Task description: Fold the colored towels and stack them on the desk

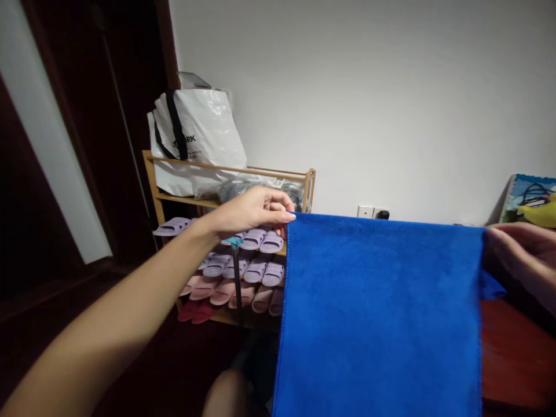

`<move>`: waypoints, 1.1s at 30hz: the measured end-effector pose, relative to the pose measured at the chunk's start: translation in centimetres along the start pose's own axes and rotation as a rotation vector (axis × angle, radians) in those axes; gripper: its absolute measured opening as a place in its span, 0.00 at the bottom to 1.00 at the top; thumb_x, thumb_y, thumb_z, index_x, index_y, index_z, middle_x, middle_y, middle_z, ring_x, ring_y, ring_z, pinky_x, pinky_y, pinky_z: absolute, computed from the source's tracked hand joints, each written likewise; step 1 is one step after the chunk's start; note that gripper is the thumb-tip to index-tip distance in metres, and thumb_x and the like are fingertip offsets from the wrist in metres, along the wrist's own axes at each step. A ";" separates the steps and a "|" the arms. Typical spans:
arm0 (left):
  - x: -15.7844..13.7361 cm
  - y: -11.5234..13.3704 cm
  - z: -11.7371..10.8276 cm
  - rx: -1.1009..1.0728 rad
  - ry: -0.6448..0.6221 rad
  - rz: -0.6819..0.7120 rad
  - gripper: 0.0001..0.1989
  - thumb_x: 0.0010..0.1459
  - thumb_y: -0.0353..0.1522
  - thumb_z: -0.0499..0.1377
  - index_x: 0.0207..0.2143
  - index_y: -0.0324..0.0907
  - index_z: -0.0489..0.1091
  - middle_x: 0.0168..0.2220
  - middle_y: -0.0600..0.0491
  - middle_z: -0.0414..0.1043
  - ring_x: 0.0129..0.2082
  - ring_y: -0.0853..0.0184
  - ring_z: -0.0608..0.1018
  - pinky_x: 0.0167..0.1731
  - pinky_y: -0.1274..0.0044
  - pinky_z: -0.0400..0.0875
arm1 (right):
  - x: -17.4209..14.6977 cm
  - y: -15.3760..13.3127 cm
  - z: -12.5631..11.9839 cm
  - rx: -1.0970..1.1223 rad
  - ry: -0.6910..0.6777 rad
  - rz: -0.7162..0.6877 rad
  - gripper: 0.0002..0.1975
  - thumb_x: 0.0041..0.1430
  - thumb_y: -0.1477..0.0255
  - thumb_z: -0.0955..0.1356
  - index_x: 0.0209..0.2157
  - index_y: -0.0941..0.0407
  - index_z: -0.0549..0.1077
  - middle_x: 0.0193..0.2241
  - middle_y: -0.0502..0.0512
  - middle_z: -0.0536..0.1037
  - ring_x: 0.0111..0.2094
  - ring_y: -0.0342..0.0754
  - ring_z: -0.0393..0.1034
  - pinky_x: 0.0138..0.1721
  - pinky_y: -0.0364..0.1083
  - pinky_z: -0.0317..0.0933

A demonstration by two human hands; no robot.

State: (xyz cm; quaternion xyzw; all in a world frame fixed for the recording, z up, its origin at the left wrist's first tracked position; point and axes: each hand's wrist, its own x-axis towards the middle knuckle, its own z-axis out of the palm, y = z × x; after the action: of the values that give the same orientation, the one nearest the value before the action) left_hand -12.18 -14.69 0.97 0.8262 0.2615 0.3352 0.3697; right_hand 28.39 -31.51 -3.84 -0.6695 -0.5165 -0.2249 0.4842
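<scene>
A bright blue towel (382, 313) hangs flat and stretched out in front of me, its top edge nearly level. My left hand (271, 208) pinches its upper left corner between thumb and fingers. At the right edge of the view, my right hand (525, 249) grips the upper right corner; part of that hand is cut off by the frame. The towel's lower end runs out of view at the bottom. Behind the right side of the towel, another bit of blue cloth (493, 288) shows near a reddish-brown tabletop.
Behind my left arm stands a wooden shoe rack (191, 165) with rows of lilac slippers (217, 264) and pink slippers (222, 293). A white bag (208, 124) sits on top. The reddish tabletop (516, 353) lies at right, with a yellow object (542, 211) behind. Wall sockets (365, 212) are beyond the towel.
</scene>
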 end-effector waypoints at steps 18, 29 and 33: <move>10.3 -22.8 9.9 0.501 -0.032 -0.253 0.15 0.63 0.36 0.56 0.50 0.40 0.65 0.49 0.47 0.67 0.43 0.61 0.74 0.41 0.66 0.71 | -3.0 12.1 22.0 0.168 -0.647 0.317 0.21 0.61 0.55 0.61 0.33 0.60 0.69 0.18 0.44 0.68 0.16 0.36 0.60 0.22 0.40 0.60; 11.2 -25.6 14.8 0.670 0.046 -0.201 0.18 0.64 0.35 0.53 0.55 0.41 0.61 0.56 0.43 0.61 0.53 0.55 0.67 0.50 0.61 0.63 | -4.9 11.1 28.2 -0.076 -0.673 0.305 0.20 0.62 0.58 0.60 0.46 0.59 0.67 0.40 0.56 0.73 0.39 0.45 0.69 0.43 0.51 0.65; 10.8 -25.8 20.1 0.707 -0.115 -0.045 0.25 0.64 0.38 0.50 0.62 0.46 0.54 0.65 0.48 0.47 0.64 0.58 0.49 0.60 0.66 0.47 | -8.2 7.1 31.8 -0.038 -0.795 0.019 0.27 0.60 0.53 0.58 0.58 0.49 0.59 0.58 0.55 0.63 0.57 0.48 0.58 0.58 0.51 0.52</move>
State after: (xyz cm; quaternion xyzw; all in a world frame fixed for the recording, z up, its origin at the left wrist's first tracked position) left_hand 4.97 -0.85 -25.46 0.9146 0.3581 0.1687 0.0827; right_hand 25.52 -7.36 -27.07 -0.7178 -0.6533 0.0467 0.2360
